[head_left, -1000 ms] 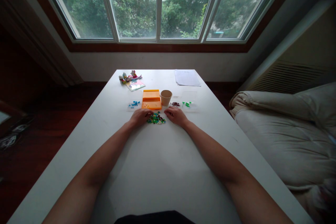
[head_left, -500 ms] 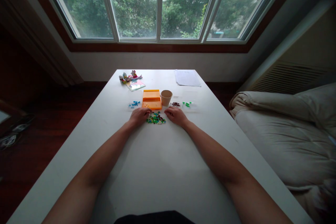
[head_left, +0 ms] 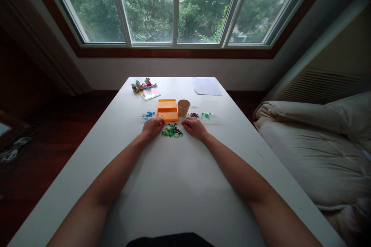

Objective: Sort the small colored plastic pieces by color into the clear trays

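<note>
A loose pile of small building bricks (head_left: 172, 130) in green, blue, yellow, brown and white lies on the table. My left hand (head_left: 152, 126) rests at its left edge, fingers curled together by the orange box's front corner. On the other side, my right hand (head_left: 193, 126) has its fingertips pinched close to the pile. Whatever either hand holds is too small to make out. Just beyond the hands stands the open orange box (head_left: 167, 109), with a few pale pieces in it. A brown paper cup (head_left: 183, 108) stands beside the box.
Clear trays with blue bricks (head_left: 148, 114), dark brown bricks (head_left: 193, 115) and green bricks (head_left: 206, 115) flank the box and cup. Brick figures (head_left: 142, 85) and a pink card (head_left: 150, 93) lie far left; paper sheets (head_left: 206, 86) far right. A padded sofa (head_left: 307, 154) borders the table's right.
My left hand has shifted slightly left, away from the pile. My right hand has stayed in nearly the same place.
</note>
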Tool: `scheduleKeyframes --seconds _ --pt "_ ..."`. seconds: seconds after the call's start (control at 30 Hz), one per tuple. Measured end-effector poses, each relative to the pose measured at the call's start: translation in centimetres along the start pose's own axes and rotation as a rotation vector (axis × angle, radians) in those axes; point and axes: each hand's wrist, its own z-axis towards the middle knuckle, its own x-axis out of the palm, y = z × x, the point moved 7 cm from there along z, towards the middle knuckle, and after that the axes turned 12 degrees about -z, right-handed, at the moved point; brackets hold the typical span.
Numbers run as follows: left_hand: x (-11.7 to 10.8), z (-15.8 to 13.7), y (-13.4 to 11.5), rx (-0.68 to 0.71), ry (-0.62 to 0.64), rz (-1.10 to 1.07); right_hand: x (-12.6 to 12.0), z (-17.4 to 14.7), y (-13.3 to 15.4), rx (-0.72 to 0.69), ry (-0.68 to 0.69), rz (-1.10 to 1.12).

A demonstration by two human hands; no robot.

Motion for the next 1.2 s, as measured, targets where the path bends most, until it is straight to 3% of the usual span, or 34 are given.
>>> scheduleKeyframes --seconds 0.17,0.3,0.5,0.67,0.83,1.2 --pt "-0.1 -0.1 -0.3 0.016 -0.014 0.012 -0.1 0.0 0.0 -0.004 -0.008 0.004" --pt "-1.4 0.0 -0.1 -0.022 -0.153 -0.022 0.1 0.0 -0.2 0.002 -0.014 0.009" --pt "-4.2 -0.3 2.9 -0.213 -0.406 -0.081 0.4 -0.1 -0.4 -0.002 -0.01 -0.008" --pt "-5.0 -0.7 4.9 -0.306 -0.478 -0.091 0.6 0.0 0.1 -0.022 0.007 -0.036" --pt "-4.1 -0.4 4.1 -0.247 -0.425 -0.098 1.0 0.0 1.7 -0.114 0.028 -0.084" --pt "-0.3 0.0 -0.3 0.12 -0.084 -0.122 0.9 0.0 2.2 -0.119 0.035 -0.064"
